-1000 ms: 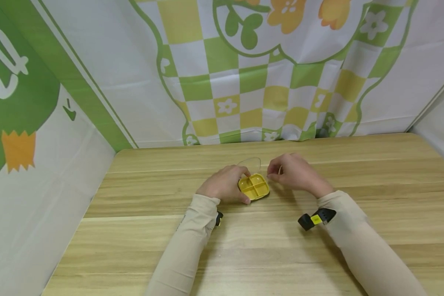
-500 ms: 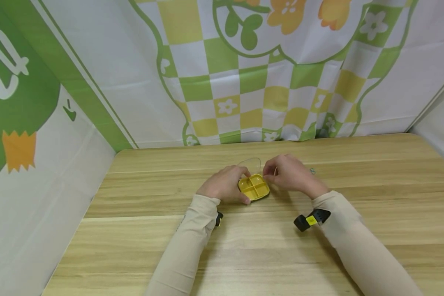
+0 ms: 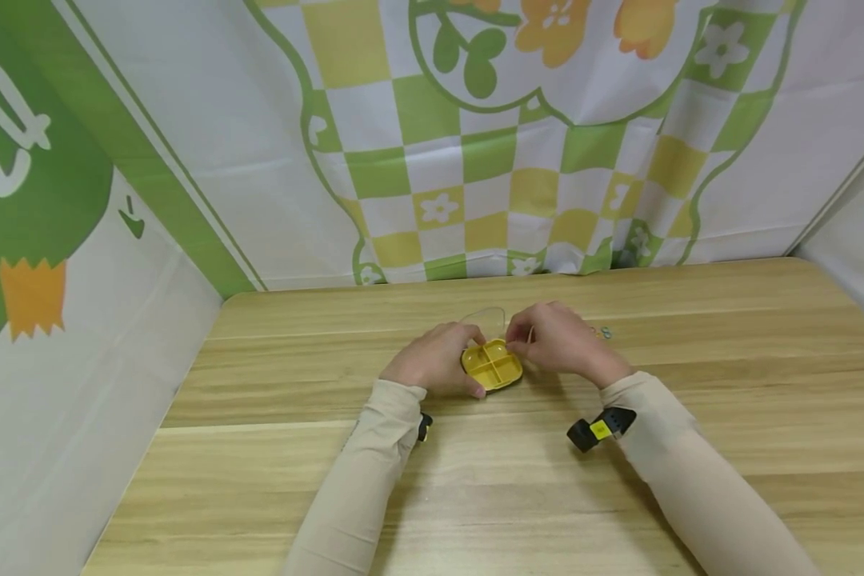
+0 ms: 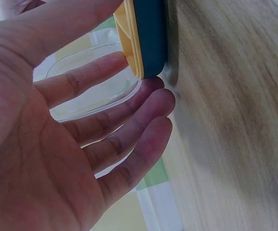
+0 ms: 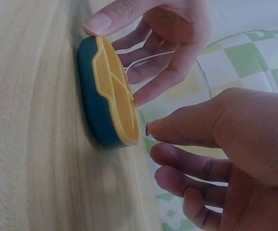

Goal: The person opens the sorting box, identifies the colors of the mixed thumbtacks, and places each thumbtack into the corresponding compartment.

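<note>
A small pill box (image 3: 491,365) with a yellow four-compartment tray lies on the table, its teal outer case (image 5: 96,113) showing in the right wrist view. Its clear lid (image 4: 93,79) stands open on the far side. My left hand (image 3: 438,358) grips the box by its left end, thumb at the near edge and index finger at the far edge; the other fingers stretch out loosely. Close to the box's right rim, my right hand (image 3: 553,340) has thumb and index finger together. A tiny dark-edged thing (image 5: 147,129) shows at the thumb tip, mostly hidden.
Tiny coloured ring-like pieces (image 3: 605,332) lie on the wooden table (image 3: 475,496), just beyond my right wrist. A checked fabric (image 3: 490,184) hangs along the table's back edge.
My right hand has moved left to the box's right rim, uncovering the tiny coloured pieces on the table. The left hand and the box keep their place.
</note>
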Demonstrator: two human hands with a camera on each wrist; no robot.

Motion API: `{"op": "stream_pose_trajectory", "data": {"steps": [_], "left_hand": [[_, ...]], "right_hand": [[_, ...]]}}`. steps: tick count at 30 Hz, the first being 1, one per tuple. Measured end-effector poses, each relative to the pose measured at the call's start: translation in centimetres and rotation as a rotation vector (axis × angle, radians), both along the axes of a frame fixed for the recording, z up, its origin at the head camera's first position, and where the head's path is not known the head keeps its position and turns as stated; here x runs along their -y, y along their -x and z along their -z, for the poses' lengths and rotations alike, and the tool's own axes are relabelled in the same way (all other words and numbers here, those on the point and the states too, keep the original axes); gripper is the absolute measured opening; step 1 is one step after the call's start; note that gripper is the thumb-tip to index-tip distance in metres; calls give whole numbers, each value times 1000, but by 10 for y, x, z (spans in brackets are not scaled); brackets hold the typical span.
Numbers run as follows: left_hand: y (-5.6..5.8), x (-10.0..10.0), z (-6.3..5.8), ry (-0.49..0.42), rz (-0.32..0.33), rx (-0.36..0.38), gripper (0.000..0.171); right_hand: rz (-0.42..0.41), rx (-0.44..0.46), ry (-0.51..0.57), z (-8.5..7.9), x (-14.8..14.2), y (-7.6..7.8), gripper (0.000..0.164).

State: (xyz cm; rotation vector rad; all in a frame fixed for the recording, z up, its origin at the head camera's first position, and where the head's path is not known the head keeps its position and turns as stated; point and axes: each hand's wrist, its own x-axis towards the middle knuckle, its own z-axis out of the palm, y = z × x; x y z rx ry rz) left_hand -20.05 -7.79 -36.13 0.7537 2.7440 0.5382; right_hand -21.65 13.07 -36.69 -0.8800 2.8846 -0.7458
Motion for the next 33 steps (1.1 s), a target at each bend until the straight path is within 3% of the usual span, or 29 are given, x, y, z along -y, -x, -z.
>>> {"op": "stream_pose_trajectory", "data": {"steps": [33], "left_hand": [[0,0,0,10,-4,11,69]], "right_hand": [[62,-47,-80,7,6,-1,5]]}}
